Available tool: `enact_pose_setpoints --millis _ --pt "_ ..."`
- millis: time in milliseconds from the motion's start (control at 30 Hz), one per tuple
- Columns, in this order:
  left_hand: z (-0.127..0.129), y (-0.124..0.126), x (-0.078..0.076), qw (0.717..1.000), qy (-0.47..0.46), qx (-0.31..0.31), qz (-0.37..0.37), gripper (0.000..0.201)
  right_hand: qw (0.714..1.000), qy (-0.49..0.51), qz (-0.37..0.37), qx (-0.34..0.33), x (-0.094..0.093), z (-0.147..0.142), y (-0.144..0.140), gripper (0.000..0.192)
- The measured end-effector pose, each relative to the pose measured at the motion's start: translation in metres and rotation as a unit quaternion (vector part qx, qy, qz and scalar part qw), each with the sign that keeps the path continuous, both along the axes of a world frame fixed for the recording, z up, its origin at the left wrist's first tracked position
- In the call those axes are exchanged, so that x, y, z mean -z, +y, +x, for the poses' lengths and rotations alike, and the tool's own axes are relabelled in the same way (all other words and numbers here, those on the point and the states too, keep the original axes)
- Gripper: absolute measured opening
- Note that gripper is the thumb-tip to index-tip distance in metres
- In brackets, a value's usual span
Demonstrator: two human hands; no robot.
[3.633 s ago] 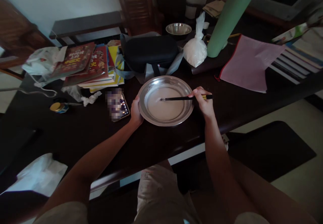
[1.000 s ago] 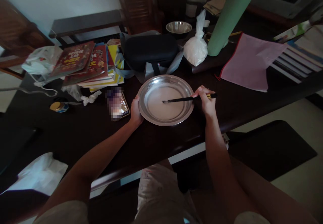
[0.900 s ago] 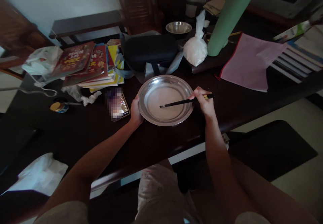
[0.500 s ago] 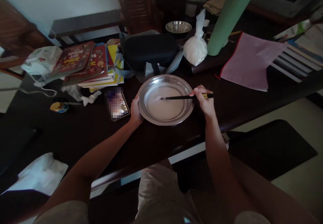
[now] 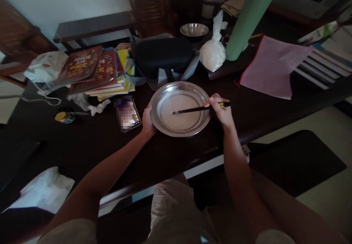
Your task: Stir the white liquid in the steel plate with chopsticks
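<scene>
A round metal basin [image 5: 162,126] rests on the dark table, with a pale, milky liquid [image 5: 189,113] in its bottom. My left hand [image 5: 148,121] grips the basin's left rim; some of its fingers are hidden under or behind the rim. Dark chopsticks [image 5: 194,109] with yellowish ends are pinched in my right hand [image 5: 221,109] at the basin's right side. Their tips dip into the liquid left of the middle. Left of the basin lies a lit phone [image 5: 134,117], its screen partly blurred.
Behind the basin sits a black case [image 5: 163,53]. A tied bag of white powder [image 5: 212,55], a tall green flask [image 5: 251,20] and a pink pouch [image 5: 275,68] stand or lie to the right. Books [image 5: 82,66], a small jar [image 5: 64,117] and crumpled plastic [image 5: 100,106] are at left.
The chopstick tips have shifted slightly left and toward me in the liquid, and my right hand has moved a little left. My left hand and the basin stay put.
</scene>
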State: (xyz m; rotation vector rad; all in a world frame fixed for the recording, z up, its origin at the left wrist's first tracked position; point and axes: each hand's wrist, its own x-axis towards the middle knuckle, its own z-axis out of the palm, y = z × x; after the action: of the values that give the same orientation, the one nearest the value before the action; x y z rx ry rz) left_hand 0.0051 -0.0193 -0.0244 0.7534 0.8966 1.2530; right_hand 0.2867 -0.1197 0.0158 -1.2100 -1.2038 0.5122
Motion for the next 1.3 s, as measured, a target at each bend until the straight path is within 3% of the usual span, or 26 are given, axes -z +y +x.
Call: enact_pose_setpoints --millis 400,533,667,800,933,1100,1300 --pt "0.002 0.0 0.001 1.0 -0.001 -0.005 0.014 0.023 0.999 0.004 -0.008 0.037 0.0 0.0 0.0 0.063" --pt "0.002 0.001 0.003 1.0 -0.005 -0.001 0.018 0.025 1.0 0.006 -0.009 0.008 0.001 0.001 0.0 0.06" --pt "0.001 0.001 0.001 1.0 0.002 -0.003 0.006 0.021 0.999 0.004 0.007 0.04 0.002 0.001 0.0 0.06" --pt "0.003 -0.001 -0.002 1.0 0.003 -0.005 0.001 0.021 1.0 0.001 -0.015 0.015 0.001 0.001 0.0 0.06" --pt "0.004 -0.003 -0.006 1.0 0.0 -0.011 0.003 0.019 0.999 0.01 0.003 0.05 0.0 -0.001 0.0 0.06" --pt "0.004 -0.004 -0.008 1.0 0.006 -0.006 0.004 0.02 0.999 0.007 -0.029 0.015 -0.001 -0.001 -0.001 0.062" --pt "0.001 -0.002 -0.005 1.0 0.007 -0.008 -0.012 0.018 0.999 0.019 -0.029 0.034 0.0 0.001 -0.001 0.065"
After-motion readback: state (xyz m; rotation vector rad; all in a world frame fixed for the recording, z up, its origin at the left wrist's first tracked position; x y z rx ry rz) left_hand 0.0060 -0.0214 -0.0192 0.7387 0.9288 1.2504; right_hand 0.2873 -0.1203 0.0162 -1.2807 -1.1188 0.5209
